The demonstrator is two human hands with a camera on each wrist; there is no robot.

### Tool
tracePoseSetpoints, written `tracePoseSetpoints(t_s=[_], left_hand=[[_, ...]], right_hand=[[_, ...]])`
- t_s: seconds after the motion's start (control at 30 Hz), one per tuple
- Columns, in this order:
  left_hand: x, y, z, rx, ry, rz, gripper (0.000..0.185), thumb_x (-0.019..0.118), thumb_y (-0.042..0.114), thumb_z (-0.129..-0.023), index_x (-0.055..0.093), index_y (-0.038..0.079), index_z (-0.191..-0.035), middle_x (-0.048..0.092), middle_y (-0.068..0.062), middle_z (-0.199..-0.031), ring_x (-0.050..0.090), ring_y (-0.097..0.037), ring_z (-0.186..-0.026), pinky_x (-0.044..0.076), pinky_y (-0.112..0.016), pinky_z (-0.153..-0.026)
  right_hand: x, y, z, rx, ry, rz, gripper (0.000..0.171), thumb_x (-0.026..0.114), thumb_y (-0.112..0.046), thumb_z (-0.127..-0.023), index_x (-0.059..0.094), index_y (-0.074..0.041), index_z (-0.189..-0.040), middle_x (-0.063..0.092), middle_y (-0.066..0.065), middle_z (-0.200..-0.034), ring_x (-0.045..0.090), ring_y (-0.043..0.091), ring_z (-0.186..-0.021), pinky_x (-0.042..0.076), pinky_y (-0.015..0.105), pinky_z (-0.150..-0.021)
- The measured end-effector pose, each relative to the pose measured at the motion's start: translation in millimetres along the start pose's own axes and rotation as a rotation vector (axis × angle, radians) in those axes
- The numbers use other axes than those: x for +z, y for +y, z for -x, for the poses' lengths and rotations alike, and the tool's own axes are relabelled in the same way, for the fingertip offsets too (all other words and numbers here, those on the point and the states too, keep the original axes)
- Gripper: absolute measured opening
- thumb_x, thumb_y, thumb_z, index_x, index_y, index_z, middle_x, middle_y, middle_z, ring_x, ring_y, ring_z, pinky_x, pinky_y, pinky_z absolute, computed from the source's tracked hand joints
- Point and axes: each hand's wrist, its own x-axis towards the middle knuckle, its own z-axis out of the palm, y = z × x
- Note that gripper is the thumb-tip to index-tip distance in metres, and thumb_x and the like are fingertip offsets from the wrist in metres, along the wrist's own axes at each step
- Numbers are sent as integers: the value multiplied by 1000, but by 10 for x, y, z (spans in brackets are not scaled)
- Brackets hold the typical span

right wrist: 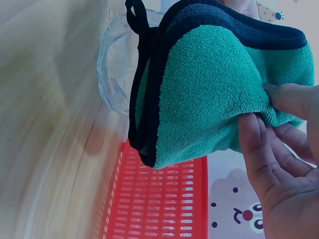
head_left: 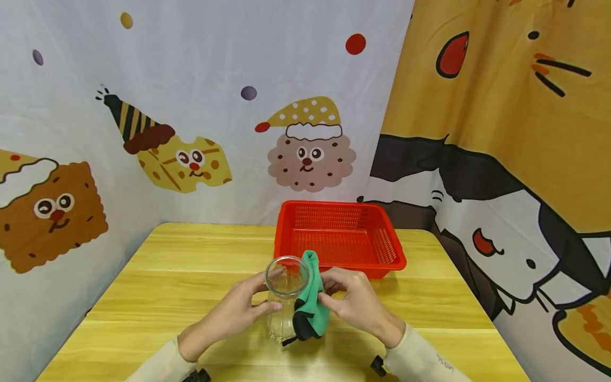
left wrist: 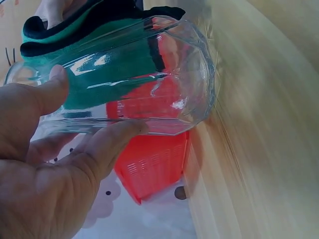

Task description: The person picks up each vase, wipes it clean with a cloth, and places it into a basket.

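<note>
A clear faceted glass jar (head_left: pixel 285 297) stands on the yellow wooden table (head_left: pixel 167 286), near its front edge. My left hand (head_left: pixel 238 310) grips the jar from the left, thumb and fingers curled round its wall (left wrist: pixel 134 84). My right hand (head_left: pixel 355 302) holds a folded green cloth with black trim (head_left: pixel 312 302) against the jar's right side. In the right wrist view the green cloth (right wrist: pixel 214 94) is bunched under my fingers (right wrist: pixel 259 144), with the jar (right wrist: pixel 117 74) behind it. Seen through the glass in the left wrist view, the cloth (left wrist: pixel 99 64) lies along the far wall.
An empty red plastic basket (head_left: pixel 339 236) sits just behind the jar, at the back of the table. Printed cartoon curtains close off the back and right sides. The table's left half is bare wood.
</note>
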Motion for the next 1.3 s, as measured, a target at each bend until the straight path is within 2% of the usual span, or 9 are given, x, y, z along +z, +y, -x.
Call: tracePoseSetpoints(t_s=[0.3,0.37,0.53,0.77,1.03,1.3], left_hand=[[35,-1,-10,13,28,10,67,89,25,-106,61,13,-166,76,-17,-156,78,-46,-136,66,-69,-115],[38,4,-11,11,32,7,67,89,27,-106,62,15,-166,76,-15,-156,78,-44,-137,66,-68,-116],[31,-4,-1,40,36,-16,68,88,30,-107,61,10,-166,79,-14,-150,79,-42,-134,68,-65,-115],[8,-29,10,38,14,-13,62,85,23,-109,62,8,-164,78,-13,-144,79,-41,-135,68,-62,-116],[8,-34,5,50,22,-32,57,86,31,-109,69,10,-159,80,-12,-137,81,-41,-130,69,-63,-113],[-15,-39,2,56,35,-67,56,87,37,-107,73,13,-156,81,-10,-135,83,-37,-126,71,-60,-112]], right_hand=[[1,27,13,-13,-34,-28,43,93,4,-93,82,-12,-132,86,0,-103,78,3,-87,76,36,-77],[1,37,12,-22,-39,-20,44,95,3,-93,82,-13,-132,84,-2,-105,78,3,-88,76,34,-78],[16,59,0,-51,-35,20,41,94,4,-94,82,-13,-130,82,-2,-106,76,2,-89,73,25,-78],[36,44,-13,-108,-12,76,34,92,4,-96,83,-9,-127,83,3,-106,75,0,-87,71,20,-75],[89,57,-28,-204,30,133,29,91,10,-94,83,-5,-117,81,3,-101,74,2,-82,70,20,-68],[95,12,-36,-245,40,208,24,91,10,-91,83,-5,-108,79,2,-96,70,0,-79,62,7,-69]])
